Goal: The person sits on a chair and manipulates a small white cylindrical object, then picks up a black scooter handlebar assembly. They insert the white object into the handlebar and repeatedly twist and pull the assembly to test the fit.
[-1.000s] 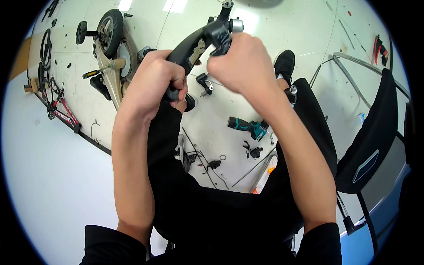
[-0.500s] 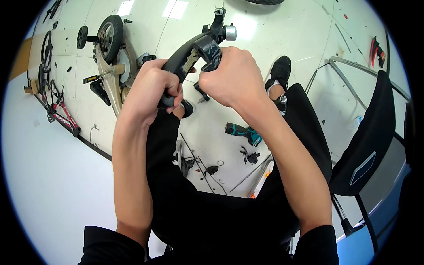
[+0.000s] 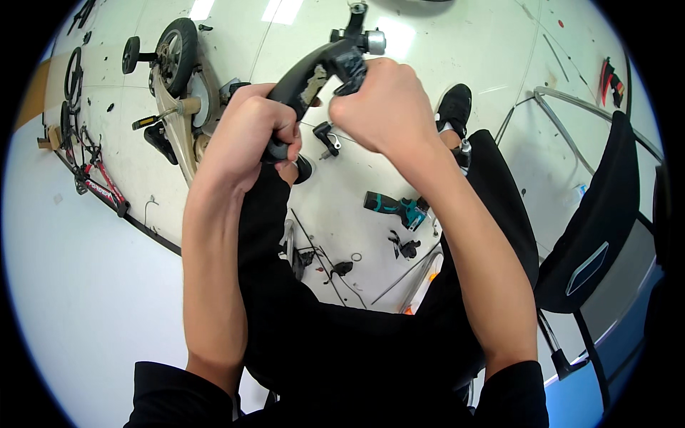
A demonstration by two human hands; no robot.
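Observation:
A black curved bicycle handlebar (image 3: 308, 75) is held up in front of me, over my lap. My left hand (image 3: 246, 132) is wrapped around its lower grip end. My right hand (image 3: 389, 103) is closed around the black fitting with a silver end (image 3: 372, 41) at the bar's upper part. What my right fingers pinch is hidden behind the hand. I sit with legs in black trousers (image 3: 499, 207) spread over a pale floor.
On the floor lie a teal power drill (image 3: 396, 207), small black parts (image 3: 403, 246), cables and a black brake lever (image 3: 327, 135). A tan bicycle frame with a small wheel (image 3: 175, 50) lies at the upper left. A black chair (image 3: 606, 214) stands to my right.
Both hands and the handlebar have dropped slightly and shifted left in the view; the grip of each hand is unchanged.

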